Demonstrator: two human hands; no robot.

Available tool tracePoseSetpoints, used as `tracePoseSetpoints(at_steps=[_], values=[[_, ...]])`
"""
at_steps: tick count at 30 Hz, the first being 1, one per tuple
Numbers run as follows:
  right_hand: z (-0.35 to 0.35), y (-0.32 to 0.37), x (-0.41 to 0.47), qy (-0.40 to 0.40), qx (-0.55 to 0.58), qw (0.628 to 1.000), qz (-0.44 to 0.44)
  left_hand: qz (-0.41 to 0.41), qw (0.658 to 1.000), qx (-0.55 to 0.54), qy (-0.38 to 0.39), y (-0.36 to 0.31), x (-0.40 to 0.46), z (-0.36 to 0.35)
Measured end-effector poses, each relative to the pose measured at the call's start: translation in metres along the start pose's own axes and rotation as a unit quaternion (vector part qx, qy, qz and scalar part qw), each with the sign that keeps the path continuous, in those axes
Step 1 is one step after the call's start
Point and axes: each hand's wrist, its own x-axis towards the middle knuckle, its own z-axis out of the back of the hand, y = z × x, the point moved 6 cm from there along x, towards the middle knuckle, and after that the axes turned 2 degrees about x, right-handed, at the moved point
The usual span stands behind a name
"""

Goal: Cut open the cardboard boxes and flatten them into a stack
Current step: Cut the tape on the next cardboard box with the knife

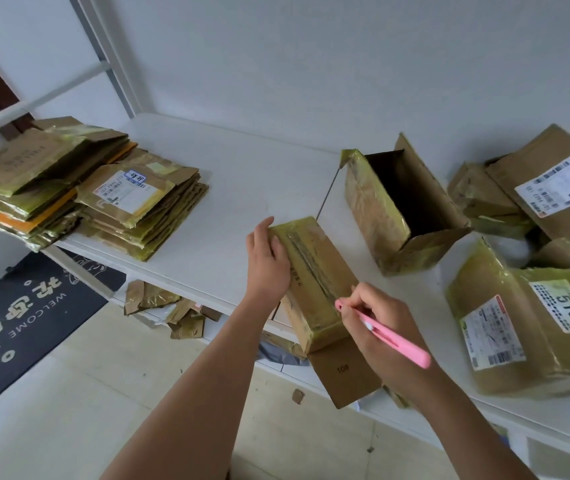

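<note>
- Likely light and hollow, this taped cardboard box (314,271); stiff along the edges, walls prone to buckling under hard pressure
- Glossy yellowish tape over brown board, probably slick to the touch; best held by the far end and long side, clear of the seam
- Lying at the near edge of the white table (242,161), one end flap hanging open over the edge
- Left hand (267,261) laid on the box's far left side, fingers curled over the top edge
- Right hand (377,327) pinching a pink utility knife (385,332), tip at the near end of the taped centre seam
- Flattened stack (79,188) well apart on the table's left
</note>
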Motion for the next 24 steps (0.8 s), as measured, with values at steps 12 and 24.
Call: tracePoseSetpoints(at_steps=[12, 24], values=[[0.020, 0.002, -0.040, -0.047, 0.088, 0.995, -0.010, 0.014, 1.000, 0.003, 0.016, -0.004, 0.000, -0.002], [0.044, -0.011, -0.057, -0.335, 0.190, 0.920, -0.066, 0.079, 0.984, 0.145, -0.068, -0.007, -0.016, 0.011]])
